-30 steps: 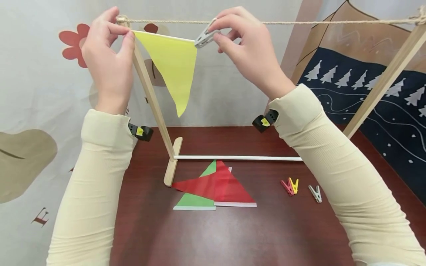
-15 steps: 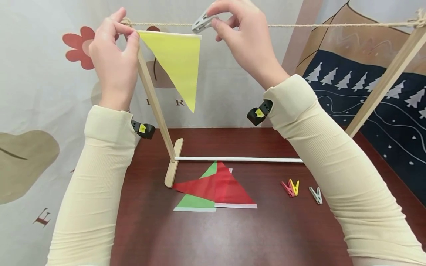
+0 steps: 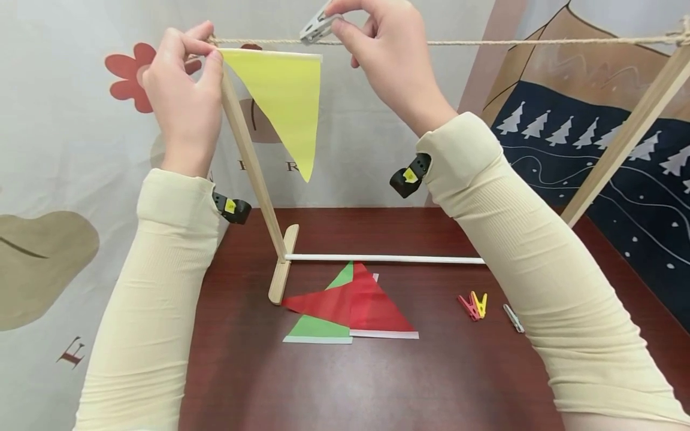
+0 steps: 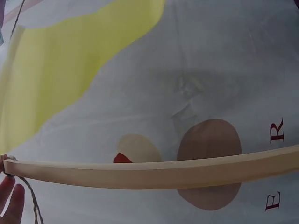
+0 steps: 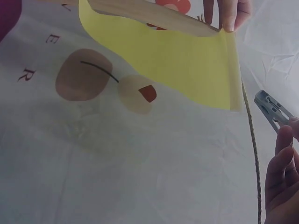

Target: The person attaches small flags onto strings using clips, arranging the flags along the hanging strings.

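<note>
My left hand (image 3: 188,90) pinches the upper left corner of a yellow triangular pennant (image 3: 283,96) beside the top of the left wooden post (image 3: 248,155). The pennant hangs point down, its white top edge just under the twine (image 3: 469,42). Between thumb and fingers my right hand (image 3: 390,60) holds a grey clothespin (image 3: 319,27) at the twine, above the pennant's right part. In the right wrist view the clothespin (image 5: 272,109) is apart from the pennant (image 5: 187,65), with the twine (image 5: 252,144) running between them. The left wrist view shows only fingertips (image 4: 14,205) at the post's end.
Red (image 3: 377,305) and green (image 3: 318,329) pennants lie overlapping on the dark table (image 3: 345,389). To their right are a red clothespin (image 3: 468,307), a yellow clothespin (image 3: 479,304) and another grey clothespin (image 3: 513,318), partly behind the right sleeve. A white rod (image 3: 383,258) runs along the stand's base.
The clothespin has left the pennant's right corner and moved up and left to the twine with my right hand. The pennant's top edge has levelled; my left hand has shifted slightly right.
</note>
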Demonstrator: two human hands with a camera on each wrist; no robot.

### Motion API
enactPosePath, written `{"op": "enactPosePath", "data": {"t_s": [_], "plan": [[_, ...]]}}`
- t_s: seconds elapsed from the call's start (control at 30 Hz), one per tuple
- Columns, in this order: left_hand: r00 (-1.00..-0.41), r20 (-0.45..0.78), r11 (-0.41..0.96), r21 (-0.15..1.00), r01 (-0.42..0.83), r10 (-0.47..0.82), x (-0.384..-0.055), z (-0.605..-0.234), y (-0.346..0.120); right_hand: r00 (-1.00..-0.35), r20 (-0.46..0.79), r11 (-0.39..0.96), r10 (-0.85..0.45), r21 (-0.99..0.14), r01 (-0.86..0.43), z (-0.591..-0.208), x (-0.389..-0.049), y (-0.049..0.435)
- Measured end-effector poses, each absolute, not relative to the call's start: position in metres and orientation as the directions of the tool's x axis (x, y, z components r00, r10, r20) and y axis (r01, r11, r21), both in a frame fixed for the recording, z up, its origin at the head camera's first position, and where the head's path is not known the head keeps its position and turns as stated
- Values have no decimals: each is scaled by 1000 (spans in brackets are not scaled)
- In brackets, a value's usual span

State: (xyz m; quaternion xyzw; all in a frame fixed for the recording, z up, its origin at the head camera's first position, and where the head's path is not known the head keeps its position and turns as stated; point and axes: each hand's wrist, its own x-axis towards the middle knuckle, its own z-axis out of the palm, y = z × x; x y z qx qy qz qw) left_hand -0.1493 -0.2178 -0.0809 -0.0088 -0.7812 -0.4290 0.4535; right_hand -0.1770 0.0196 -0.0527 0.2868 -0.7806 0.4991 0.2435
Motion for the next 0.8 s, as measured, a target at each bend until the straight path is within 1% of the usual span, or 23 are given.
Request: {"op": "enactPosePath", "data": {"t_s": [0.2, 0.47, 0.63, 0.7, 0.8], "plan": [[-592, 701, 572, 694, 438, -397, -155, -82, -219, -733, 652, 282, -195, -679, -678, -48, -173, 16], [-579, 715, 557, 685, 470, -391, -159, -82, -217, -747, 633, 209, -201, -718, -664, -47, -173, 13], [-577, 719, 550, 682, 481, -388, -160, -82, -215, -738, 645, 194, -197, -712, -674, -46, -175, 12], [-580, 717, 555, 683, 475, -386, -159, -82, -215, -743, 641, 184, -192, -720, -669, -45, -172, 11], [-586, 713, 559, 685, 467, -385, -159, -82, -214, -772, 610, 143, -179, -760, -634, -43, -168, 10]]}}
